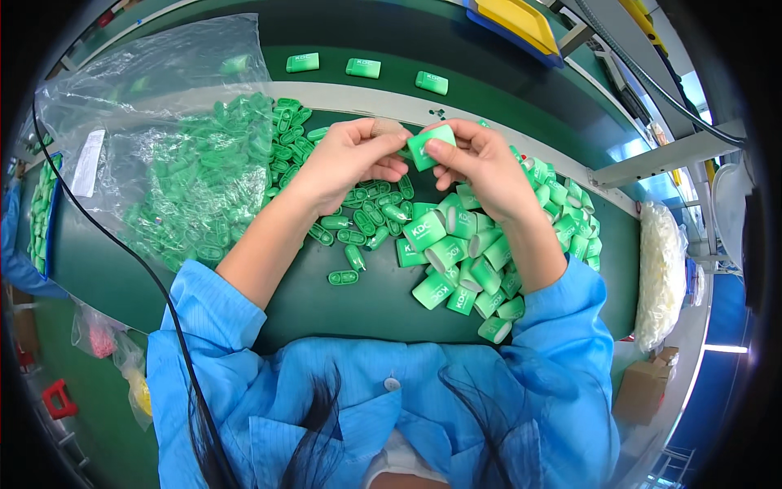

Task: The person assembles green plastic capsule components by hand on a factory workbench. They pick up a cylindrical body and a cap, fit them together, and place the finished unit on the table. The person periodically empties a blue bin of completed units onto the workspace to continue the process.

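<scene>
My right hand (481, 167) pinches a light-green printed casing (430, 148), a flat hollow sleeve, between thumb and fingers. My left hand (356, 159) is closed at the casing's left edge; a bit of green shows at its fingertips, but what it grips is mostly hidden. Below and left of my hands lie many small dark-green oval parts (371, 213), loose on the green table (309, 314). More of them spread under and inside a clear plastic bag (191, 175). To the right, by my right forearm, is a heap of green-and-white casings (445, 253).
Past a pale rail (350, 99) runs a dark-green belt (489, 94) carrying three casings, one a middle casing (363, 68). A yellow tray (517, 24) stands at the far right. A bag of whitish pieces (658, 277) sits beyond the right edge. A black cable (122, 236) crosses the left side.
</scene>
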Available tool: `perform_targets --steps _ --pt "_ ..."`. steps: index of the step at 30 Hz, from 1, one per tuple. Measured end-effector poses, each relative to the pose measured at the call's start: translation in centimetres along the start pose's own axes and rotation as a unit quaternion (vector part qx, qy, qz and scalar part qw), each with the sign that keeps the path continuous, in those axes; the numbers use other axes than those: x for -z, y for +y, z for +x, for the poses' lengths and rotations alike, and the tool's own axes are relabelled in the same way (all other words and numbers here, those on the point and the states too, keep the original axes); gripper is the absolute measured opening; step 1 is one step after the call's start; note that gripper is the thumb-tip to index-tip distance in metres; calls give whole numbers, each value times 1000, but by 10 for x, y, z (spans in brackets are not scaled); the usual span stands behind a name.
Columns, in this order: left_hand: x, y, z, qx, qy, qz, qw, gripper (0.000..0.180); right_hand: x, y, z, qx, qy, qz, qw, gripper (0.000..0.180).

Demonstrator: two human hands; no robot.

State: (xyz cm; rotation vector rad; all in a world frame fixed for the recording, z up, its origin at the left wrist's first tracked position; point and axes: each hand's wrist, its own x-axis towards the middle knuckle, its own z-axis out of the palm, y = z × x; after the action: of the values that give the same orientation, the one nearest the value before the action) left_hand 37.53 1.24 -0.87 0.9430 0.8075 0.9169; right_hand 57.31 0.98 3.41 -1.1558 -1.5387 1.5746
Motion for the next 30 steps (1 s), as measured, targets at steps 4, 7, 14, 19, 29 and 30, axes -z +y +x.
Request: perform_targets --steps 4,7,14,19,29,30 --pt "3 -4 -1 -21 -80 -159 984 25 3 21 1 -16 -29 228 973 29" --pt "3 -10 1 -32 -81 -127 988 25 1 21 0 -13 -37 299 954 30" --pt "-8 -12 -1 -118 13 21 993 27 -8 17 -6 30 52 151 987 31" --pt "-10 -14 0 -121 34 43 991 30 -2 12 -10 83 145 -43 985 29" --pt "-25 -13 -11 -199 86 148 965 28 -3 29 -2 78 89 29 993 29" --pt "-26 -15 -11 -203 87 142 965 27 -2 28 -2 78 87 33 993 29"
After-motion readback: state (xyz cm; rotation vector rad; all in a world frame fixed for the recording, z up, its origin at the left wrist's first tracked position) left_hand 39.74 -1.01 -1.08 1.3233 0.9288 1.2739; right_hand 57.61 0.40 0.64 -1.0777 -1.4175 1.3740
